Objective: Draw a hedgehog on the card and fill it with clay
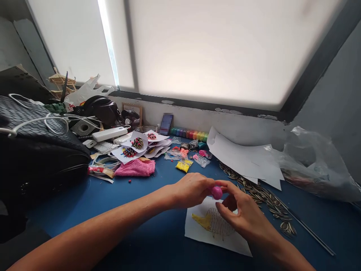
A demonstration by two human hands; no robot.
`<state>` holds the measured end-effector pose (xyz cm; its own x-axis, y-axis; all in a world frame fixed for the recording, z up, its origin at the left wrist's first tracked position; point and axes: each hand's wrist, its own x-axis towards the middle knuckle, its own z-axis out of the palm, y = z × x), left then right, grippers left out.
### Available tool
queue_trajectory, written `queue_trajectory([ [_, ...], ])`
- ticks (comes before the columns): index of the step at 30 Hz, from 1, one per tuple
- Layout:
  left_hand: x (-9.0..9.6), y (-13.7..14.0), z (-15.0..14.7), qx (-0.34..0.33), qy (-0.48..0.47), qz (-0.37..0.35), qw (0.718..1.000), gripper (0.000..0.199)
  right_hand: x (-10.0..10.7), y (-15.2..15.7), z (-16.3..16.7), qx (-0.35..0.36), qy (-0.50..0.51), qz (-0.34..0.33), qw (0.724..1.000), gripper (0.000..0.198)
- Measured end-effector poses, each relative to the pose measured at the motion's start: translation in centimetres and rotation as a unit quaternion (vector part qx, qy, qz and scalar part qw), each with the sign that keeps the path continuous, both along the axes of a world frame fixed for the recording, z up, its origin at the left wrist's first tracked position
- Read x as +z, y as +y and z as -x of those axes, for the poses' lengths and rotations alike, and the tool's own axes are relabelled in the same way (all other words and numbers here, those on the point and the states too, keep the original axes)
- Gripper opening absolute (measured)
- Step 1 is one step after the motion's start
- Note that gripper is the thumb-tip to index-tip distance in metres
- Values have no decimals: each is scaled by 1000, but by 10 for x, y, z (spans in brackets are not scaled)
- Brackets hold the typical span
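Observation:
A pink ball of modelling clay (217, 192) is at the fingertips of my left hand (194, 190), whose fingers are closed on it. My right hand (244, 210) curves around the other side. Its index finger reaches the ball's top, while its thumb stays a little below, apart from it. Both hands are above a white sheet (194, 236) with a pencil drawing of a hedgehog-like animal. Yellow clay (201, 221) covers the animal's pointed head; its body shows only pencil lines. My right hand hides part of the drawing.
Striped sunflower seeds (262, 195) and a thin rod (307, 226) lie to the right, near white paper (242, 154) and a plastic bag (318, 165). Behind are a yellow clay packet (184, 165), a pink cloth (135, 167) and decorated cards (142, 150). A black bag (42, 150) stands left.

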<state>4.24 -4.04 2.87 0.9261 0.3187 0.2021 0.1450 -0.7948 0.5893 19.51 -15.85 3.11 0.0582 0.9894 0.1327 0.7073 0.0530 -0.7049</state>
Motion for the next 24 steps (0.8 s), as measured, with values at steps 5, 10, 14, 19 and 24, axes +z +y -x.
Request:
queue_trajectory([
  [5,7,1,5,-25,5,109,994,12,2,-2,0,5,4,-11,1000,32],
  [10,8,11,9,-40,1,292,955,48,5,-4,3,-4,18,-32,999,31],
  [14,3,17,9,-79,21,390,917,56,3,-5,4,-2,39,-42,998,34],
  [19,0,15,8,-51,-19,437,898,49,2,-4,5,6,57,-55,997,33],
  [24,-6,15,5,-8,-69,437,897,42,-1,-3,3,-33,16,-37,999,37],
])
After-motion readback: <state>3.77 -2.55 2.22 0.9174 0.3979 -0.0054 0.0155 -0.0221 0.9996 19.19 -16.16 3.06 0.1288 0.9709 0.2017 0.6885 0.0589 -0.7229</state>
